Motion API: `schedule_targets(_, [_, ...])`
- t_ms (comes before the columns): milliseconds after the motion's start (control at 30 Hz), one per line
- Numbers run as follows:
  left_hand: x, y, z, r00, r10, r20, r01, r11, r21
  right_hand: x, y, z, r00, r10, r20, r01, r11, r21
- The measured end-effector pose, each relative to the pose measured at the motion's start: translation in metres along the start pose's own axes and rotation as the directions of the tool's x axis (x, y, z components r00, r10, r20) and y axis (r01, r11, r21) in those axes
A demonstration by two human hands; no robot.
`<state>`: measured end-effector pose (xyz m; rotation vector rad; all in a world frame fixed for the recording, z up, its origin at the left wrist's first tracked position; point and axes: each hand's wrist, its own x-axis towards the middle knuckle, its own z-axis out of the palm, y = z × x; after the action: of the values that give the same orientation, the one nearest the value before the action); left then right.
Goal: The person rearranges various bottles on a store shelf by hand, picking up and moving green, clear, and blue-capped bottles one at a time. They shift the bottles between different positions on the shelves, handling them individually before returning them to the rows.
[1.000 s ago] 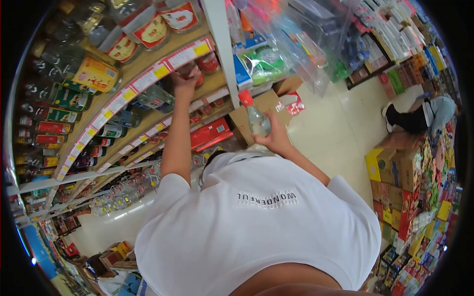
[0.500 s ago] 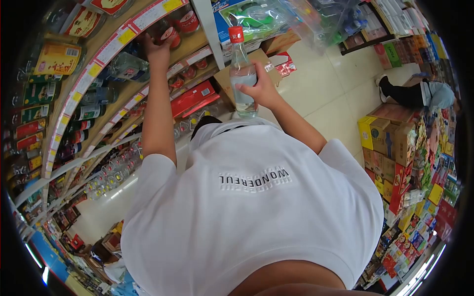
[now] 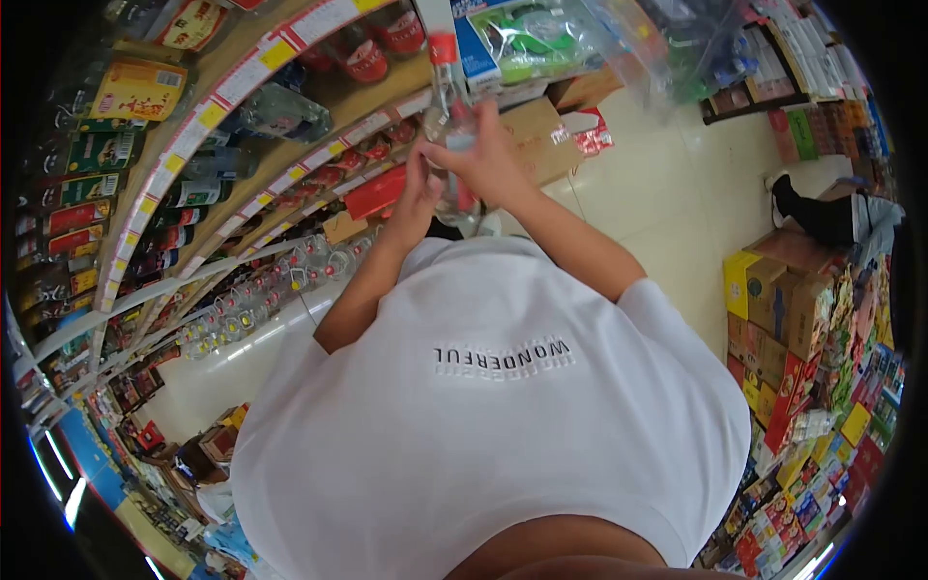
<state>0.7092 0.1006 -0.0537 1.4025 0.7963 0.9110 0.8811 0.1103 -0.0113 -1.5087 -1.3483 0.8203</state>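
Withdrawn from the shelf since the earlier frame, the left hand (image 3: 414, 193) now joins the right hand (image 3: 483, 159) on one clear glass bottle (image 3: 447, 126) with a red cap, held upright before the chest — both sets of fingers clamped around its body. Glass of this kind is judged rigid, smooth, breakable and fairly heavy when full; the body offers the surer hold, not the narrow neck. One bottle is in hand; red-lidded jars (image 3: 362, 60) line the shelf (image 3: 290, 116), too crowded to count.
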Motion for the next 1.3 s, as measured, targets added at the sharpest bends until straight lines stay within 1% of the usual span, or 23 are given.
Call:
schedule_targets(67, [0.008,0.008,-0.002,0.998,0.041,-0.044,-0.037,0.995,0.089,0.001,-0.024,0.003,0.993,0.097,0.068,-0.096,0.995,-0.017])
schedule_targets(100, [0.006,0.018,-0.003,0.999,0.049,-0.022,-0.046,0.991,0.126,0.004,-0.033,0.005,0.986,0.133,0.102,-0.131,0.991,-0.028])
schedule_targets(200, [-0.005,0.017,-0.005,0.987,0.087,-0.137,-0.049,0.964,0.261,0.005,-0.037,0.017,0.996,0.058,0.063,-0.059,0.998,0.016])
schedule_targets(300, [-0.008,0.021,-0.005,0.978,0.061,-0.200,-0.043,0.995,0.095,0.015,-0.034,0.015,0.988,0.023,0.153,-0.044,0.990,0.134])
schedule_targets(333, [-0.012,0.017,-0.007,0.980,0.002,-0.198,-0.010,0.999,-0.043,0.013,-0.035,0.014,0.984,0.013,0.180,-0.042,0.987,0.158])
schedule_targets(400, [-0.014,0.007,-0.014,0.981,-0.095,-0.169,0.038,0.950,-0.311,0.015,-0.042,0.008,0.974,-0.019,0.226,-0.029,0.978,0.207])
schedule_targets(433, [-0.010,-0.001,-0.016,0.979,-0.030,-0.201,-0.030,0.957,-0.289,0.017,-0.041,0.008,0.968,-0.014,0.250,-0.035,0.981,0.192])
schedule_targets(500, [-0.015,-0.002,-0.018,0.983,-0.049,-0.177,-0.013,0.942,-0.334,0.017,-0.039,0.012,0.953,-0.004,0.304,-0.029,0.994,0.107])
schedule_targets(533, [-0.017,0.001,-0.022,0.987,-0.022,-0.160,-0.021,0.964,-0.265,0.017,-0.041,0.014,0.944,0.002,0.330,-0.026,0.998,0.066])
schedule_targets(567, [-0.019,0.003,-0.025,0.990,0.005,-0.142,-0.032,0.980,-0.195,0.015,-0.043,0.013,0.911,0.056,0.409,-0.029,0.997,-0.072])
schedule_targets(667, [-0.027,0.002,-0.031,0.978,0.017,-0.207,-0.011,0.999,0.033,0.012,-0.046,0.024,0.876,0.099,0.472,-0.061,0.994,-0.094])
schedule_targets(767, [-0.030,0.000,-0.039,0.975,0.077,-0.207,-0.064,0.996,0.070,0.016,-0.044,0.032,0.888,0.064,0.455,-0.026,0.996,-0.090])
schedule_targets(800, [-0.033,-0.010,-0.048,0.976,0.075,-0.203,-0.041,0.985,0.169,0.017,-0.041,0.037,0.894,0.053,0.445,-0.017,0.996,-0.086])
schedule_targets(867, [-0.031,-0.034,-0.074,0.976,0.079,-0.202,0.000,0.932,0.363,0.022,-0.030,0.046,0.914,-0.017,0.406,0.060,0.994,-0.093])
schedule_targets(900, [-0.024,-0.026,-0.082,0.950,0.097,-0.296,0.015,0.936,0.353,0.026,-0.027,0.049,0.921,-0.056,0.387,0.100,0.990,-0.094])
schedule_targets(967, [-0.010,0.001,-0.098,0.872,0.118,-0.476,0.050,0.944,0.327,0.033,-0.033,0.054,0.946,-0.081,0.313,0.156,0.963,-0.221])
schedule_targets(1000, [-0.002,0.004,-0.110,0.791,0.187,-0.583,0.077,0.914,0.398,0.037,-0.039,0.057,0.956,-0.100,0.276,0.180,0.943,-0.280])
schedule_targets(1033, [0.008,0.005,-0.124,0.696,0.262,-0.669,0.114,0.879,0.463,0.041,-0.055,0.055,0.949,-0.057,0.311,0.124,0.972,-0.200])
schedule_targets(1067, [0.019,0.005,-0.137,0.589,0.340,-0.733,0.159,0.841,0.518,0.044,-0.053,0.061,0.954,-0.092,0.284,0.159,0.962,-0.222])
schedule_targets(1133, [0.042,-0.001,-0.159,0.508,0.499,-0.702,0.197,0.726,0.658,0.054,-0.043,0.074,0.960,-0.154,0.233,0.217,0.936,-0.279])
schedule_targets(1167, [0.049,-0.006,-0.165,0.468,0.570,-0.675,0.223,0.663,0.714,0.058,-0.042,0.077,0.959,-0.143,0.245,0.212,0.935,-0.283])
schedule_targets(1267, [0.069,-0.003,-0.174,0.522,0.524,-0.673,0.211,0.685,0.697,0.068,-0.058,0.082,0.955,-0.091,0.282,0.185,0.926,-0.328])
schedule_targets(1300, [0.072,-0.004,-0.175,0.559,0.461,-0.690,0.137,0.769,0.625,0.070,-0.063,0.086,0.957,-0.125,0.262,0.203,0.934,-0.296])
